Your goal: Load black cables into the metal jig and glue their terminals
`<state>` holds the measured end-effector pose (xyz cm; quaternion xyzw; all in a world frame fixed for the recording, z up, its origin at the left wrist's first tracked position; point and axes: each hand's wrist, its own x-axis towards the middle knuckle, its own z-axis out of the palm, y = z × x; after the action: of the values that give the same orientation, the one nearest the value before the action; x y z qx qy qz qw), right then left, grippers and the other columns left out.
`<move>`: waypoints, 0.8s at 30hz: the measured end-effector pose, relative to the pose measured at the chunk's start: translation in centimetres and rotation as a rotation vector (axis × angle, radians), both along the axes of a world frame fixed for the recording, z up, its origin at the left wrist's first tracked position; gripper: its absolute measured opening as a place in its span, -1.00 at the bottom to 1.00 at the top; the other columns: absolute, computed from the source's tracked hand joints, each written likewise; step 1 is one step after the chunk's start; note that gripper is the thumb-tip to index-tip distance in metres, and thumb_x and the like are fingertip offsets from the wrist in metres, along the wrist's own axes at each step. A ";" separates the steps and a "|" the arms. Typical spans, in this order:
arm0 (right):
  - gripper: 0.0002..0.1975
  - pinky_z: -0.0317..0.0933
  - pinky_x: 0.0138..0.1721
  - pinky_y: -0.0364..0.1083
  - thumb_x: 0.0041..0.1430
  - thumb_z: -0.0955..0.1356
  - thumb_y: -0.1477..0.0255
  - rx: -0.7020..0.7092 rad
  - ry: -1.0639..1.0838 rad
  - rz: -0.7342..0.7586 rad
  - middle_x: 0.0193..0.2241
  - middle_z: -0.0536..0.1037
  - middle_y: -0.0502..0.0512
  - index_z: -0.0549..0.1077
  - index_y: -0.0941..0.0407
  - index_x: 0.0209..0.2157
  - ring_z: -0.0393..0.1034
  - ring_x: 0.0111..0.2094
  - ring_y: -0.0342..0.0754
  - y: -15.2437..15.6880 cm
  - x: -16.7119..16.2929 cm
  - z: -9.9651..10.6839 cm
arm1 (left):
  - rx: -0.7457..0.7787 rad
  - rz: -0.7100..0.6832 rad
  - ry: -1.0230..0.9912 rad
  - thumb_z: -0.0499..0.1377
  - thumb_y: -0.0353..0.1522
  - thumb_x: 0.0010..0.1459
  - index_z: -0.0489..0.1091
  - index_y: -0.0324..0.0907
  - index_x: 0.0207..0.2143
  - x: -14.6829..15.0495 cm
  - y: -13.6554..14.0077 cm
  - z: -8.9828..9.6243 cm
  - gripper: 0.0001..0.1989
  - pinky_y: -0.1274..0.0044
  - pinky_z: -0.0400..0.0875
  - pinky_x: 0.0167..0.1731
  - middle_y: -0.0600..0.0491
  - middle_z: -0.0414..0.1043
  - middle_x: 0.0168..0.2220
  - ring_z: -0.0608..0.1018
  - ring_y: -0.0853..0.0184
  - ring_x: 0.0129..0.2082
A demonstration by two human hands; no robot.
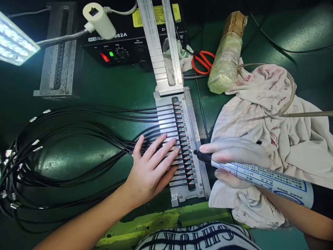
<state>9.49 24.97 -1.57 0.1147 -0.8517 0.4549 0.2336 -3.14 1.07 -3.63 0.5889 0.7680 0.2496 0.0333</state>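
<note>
My bare left hand lies with its fingers spread over several black cables, which run side by side into a metal fixture. The cable ends sit in a column of slots, showing coloured wires and small metal connectors. In a white glove, my right hand grips a white-and-blue glue tube with a black nozzle. The nozzle tip points left, near a connector around the middle of the column; whether it touches is too small to tell. The fixture's slotted metal lid stands swung back behind it.
A black dispenser box with lit switches is at the back. Around the right side are orange-handled scissors, a wrapped block and a crumpled cloth. Another metal fixture and a lamp are at left.
</note>
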 end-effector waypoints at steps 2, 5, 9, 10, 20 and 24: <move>-0.83 0.49 -0.09 -0.11 0.16 0.42 0.49 -0.002 0.005 -0.008 -0.19 0.59 0.33 0.45 0.24 -0.20 0.56 -0.16 -0.05 0.0 0.0 0.0 | 0.002 0.002 0.000 0.18 -0.38 0.29 0.35 -0.24 0.11 0.0 0.0 -0.1 -0.65 0.03 -0.19 0.32 -0.14 0.39 0.18 0.33 0.02 0.27; -0.82 0.49 -0.09 -0.11 0.16 0.42 0.47 0.001 0.007 -0.018 -0.18 0.60 0.30 0.45 0.23 -0.20 0.56 -0.16 -0.06 -0.1 0.0 -0.2 | 0.013 0.003 0.001 0.18 -0.39 0.28 0.35 -0.23 0.12 0.0 -0.1 -0.2 -0.64 0.05 -0.20 0.33 -0.14 0.39 0.18 0.31 0.03 0.28; -0.82 0.49 -0.09 -0.13 0.15 0.43 0.47 0.001 0.024 -0.025 -0.19 0.60 0.28 0.45 0.21 -0.20 0.56 -0.16 -0.07 -0.1 0.1 -0.1 | 0.010 0.011 -0.005 0.18 -0.38 0.28 0.34 -0.20 0.13 0.1 -0.2 -0.4 -0.63 0.06 -0.21 0.34 -0.12 0.38 0.19 0.30 0.05 0.30; -0.82 0.48 -0.09 -0.14 0.15 0.43 0.47 0.004 0.026 -0.022 -0.18 0.60 0.28 0.45 0.21 -0.20 0.56 -0.16 -0.07 0.0 0.2 0.0 | 0.011 0.014 -0.005 0.18 -0.38 0.28 0.34 -0.20 0.13 0.1 -0.2 -0.4 -0.63 0.06 -0.21 0.34 -0.12 0.38 0.19 0.30 0.06 0.30; -0.87 0.48 -0.10 -0.15 0.16 0.40 0.47 0.044 0.014 0.019 -0.21 0.60 0.30 0.44 0.23 -0.26 0.56 -0.20 -0.10 -0.1 0.3 0.8 | 0.025 -0.002 0.004 0.18 -0.39 0.27 0.36 -0.18 0.09 0.0 -0.2 -0.4 -0.67 0.01 -0.15 0.31 -0.13 0.38 0.18 0.30 0.03 0.29; -0.88 0.46 -0.09 -0.19 0.16 0.39 0.49 0.076 0.020 0.015 -0.22 0.61 0.28 0.45 0.23 -0.26 0.56 -0.20 -0.13 -0.3 0.2 0.4 | 0.040 -0.009 0.001 0.22 -0.41 0.25 0.40 -0.16 0.00 0.1 -0.3 -0.3 -0.73 -0.02 -0.10 0.29 -0.15 0.38 0.19 0.31 -0.01 0.29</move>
<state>9.70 24.63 -1.14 0.1342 -0.8653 0.4226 0.2340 -3.07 0.77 -3.96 0.5932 0.7600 0.2645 0.0222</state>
